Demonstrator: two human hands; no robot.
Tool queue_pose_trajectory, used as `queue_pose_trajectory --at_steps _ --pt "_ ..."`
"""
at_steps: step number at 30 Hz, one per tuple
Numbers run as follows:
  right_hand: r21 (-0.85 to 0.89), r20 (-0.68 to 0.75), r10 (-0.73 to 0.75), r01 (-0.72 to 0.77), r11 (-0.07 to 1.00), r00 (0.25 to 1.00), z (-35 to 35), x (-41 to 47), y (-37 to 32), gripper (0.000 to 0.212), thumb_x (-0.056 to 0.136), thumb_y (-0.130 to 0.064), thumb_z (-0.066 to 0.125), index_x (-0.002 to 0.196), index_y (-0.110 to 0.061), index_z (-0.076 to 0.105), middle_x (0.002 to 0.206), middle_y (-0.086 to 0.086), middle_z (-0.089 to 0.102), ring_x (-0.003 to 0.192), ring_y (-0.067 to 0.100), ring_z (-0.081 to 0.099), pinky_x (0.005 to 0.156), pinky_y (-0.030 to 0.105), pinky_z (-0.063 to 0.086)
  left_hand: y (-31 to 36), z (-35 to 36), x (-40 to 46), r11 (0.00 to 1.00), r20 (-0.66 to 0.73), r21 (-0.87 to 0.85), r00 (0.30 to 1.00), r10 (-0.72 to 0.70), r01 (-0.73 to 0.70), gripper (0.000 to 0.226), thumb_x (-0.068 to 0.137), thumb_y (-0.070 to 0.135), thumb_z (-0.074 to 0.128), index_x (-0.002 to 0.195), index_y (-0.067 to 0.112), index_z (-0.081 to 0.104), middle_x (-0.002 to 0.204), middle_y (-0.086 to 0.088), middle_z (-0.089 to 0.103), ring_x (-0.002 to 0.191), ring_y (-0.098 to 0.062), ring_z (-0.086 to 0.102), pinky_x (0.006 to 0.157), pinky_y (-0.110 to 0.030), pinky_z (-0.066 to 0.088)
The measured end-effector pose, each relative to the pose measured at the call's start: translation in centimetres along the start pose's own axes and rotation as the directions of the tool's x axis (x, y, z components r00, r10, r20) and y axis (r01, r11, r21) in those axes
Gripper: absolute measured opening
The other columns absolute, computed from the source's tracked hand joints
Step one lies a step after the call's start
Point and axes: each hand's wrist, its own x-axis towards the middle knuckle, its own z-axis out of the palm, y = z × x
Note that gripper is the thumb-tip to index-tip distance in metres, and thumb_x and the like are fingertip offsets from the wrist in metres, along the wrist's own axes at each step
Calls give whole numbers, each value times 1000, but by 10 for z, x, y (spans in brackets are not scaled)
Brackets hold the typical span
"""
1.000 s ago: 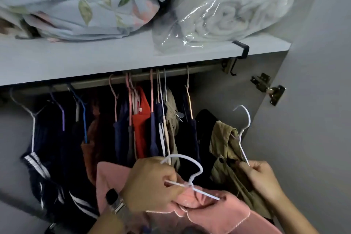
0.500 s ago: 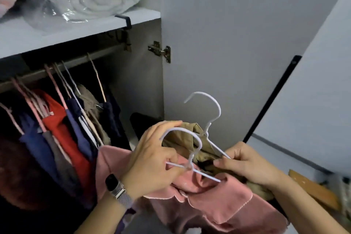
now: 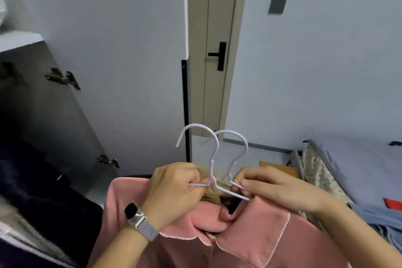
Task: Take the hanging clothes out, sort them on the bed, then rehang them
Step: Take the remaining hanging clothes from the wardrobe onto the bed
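- The left hand (image 3: 174, 187), with a watch (image 3: 139, 218) on its wrist, has its fingers curled round the shoulder wire of a white hanger (image 3: 203, 159); this grip is closed on the hanger.
- The right hand (image 3: 274, 187) pinches the wire of a second white hanger (image 3: 236, 152) between thumb and fingers; its grip is likewise closed, on that second hanger.
- The two hangers sit side by side, hooks upright and close together, both curving over to the left.
- A pink shirt (image 3: 250, 230) with a pale-edged collar hangs from the first hanger, in front of the person and filling the lower middle of the view.
- A tan garment (image 3: 212, 193) shows only as a small patch between the two hands, behind the pink collar; which hanger carries it cannot be told.
- To the right is the bed (image 3: 359, 163), covered in a grey-blue sheet. A small red item (image 3: 392, 203) and some blue cloth (image 3: 378, 215) lie on it near the right edge.
- At the left stands the open wardrobe door (image 3: 121, 50), pale grey, with metal hinges (image 3: 63, 77) along its inner edge. Dark clothes (image 3: 43, 180) fill the shadow at lower left.
- Behind the hangers is a beige room door (image 3: 217, 17) with a black handle (image 3: 218, 55), and a dark wall switch (image 3: 277, 5) on the wall to its right.
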Motion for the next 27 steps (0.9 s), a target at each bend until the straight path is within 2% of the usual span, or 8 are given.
queue_pose_trajectory --at_steps 3,8,9,12,16,20,24,27 --pt "-7 -85 24 -25 1000 996 -13 -39 17 32 90 -46 55 78 -17 59 72 -7 50 70 6 45 69 27 38 43 33 13 997 51 -10 996 72 -72 49 74 53 52 48 13 42 52 2 48 49 -10 45 42 -26 38" --pt "184 -209 128 -89 979 970 -32 -107 53 81 79 -65 61 86 15 52 73 28 54 66 30 51 68 37 34 106 73 30 970 97 -32 966 242 -240 50 76 53 54 49 18 30 50 6 32 46 -9 32 40 -23 27" --pt "208 -224 146 -99 973 964 -37 -121 58 82 80 -64 61 87 17 52 74 30 56 68 28 51 69 39 34 117 80 33 962 101 -38 957 273 -270 50 76 53 54 50 20 27 51 6 31 46 -8 31 39 -23 27" --pt "207 -290 182 -124 970 939 -51 -158 68 74 80 -60 62 79 13 54 69 10 49 66 18 42 63 34 31 146 102 39 941 132 -56 932 338 -334 49 78 53 52 52 23 25 51 5 35 47 -7 30 40 -23 24" --pt "154 -401 195 -144 977 895 -68 -206 77 55 87 -44 62 63 3 48 60 1 33 55 6 29 51 18 24 183 133 49 905 168 -131 891 422 -404 50 81 54 49 50 20 30 50 4 40 46 -8 36 40 -26 28" --pt "147 -515 246 -197 969 821 -79 -249 83 59 89 -45 59 74 12 53 63 2 38 59 10 33 52 19 27 212 155 62 832 128 -146 824 552 -534 46 84 47 48 49 18 39 50 4 40 47 -10 38 39 -24 26" --pt "107 -594 258 -244 964 762 -91 -286 84 59 84 -54 57 70 3 56 61 3 43 58 10 38 54 26 31 230 173 82 752 87 -250 759 645 -610 46 89 45 46 51 20 38 51 5 44 46 -14 42 38 -31 37" --pt "132 -641 303 -287 949 705 -96 -307 84 64 75 -62 62 70 1 52 62 15 44 62 13 38 59 31 31 244 183 97 731 99 -276 738 667 -624 44 84 44 48 50 19 35 51 5 46 46 -13 43 41 -33 37"
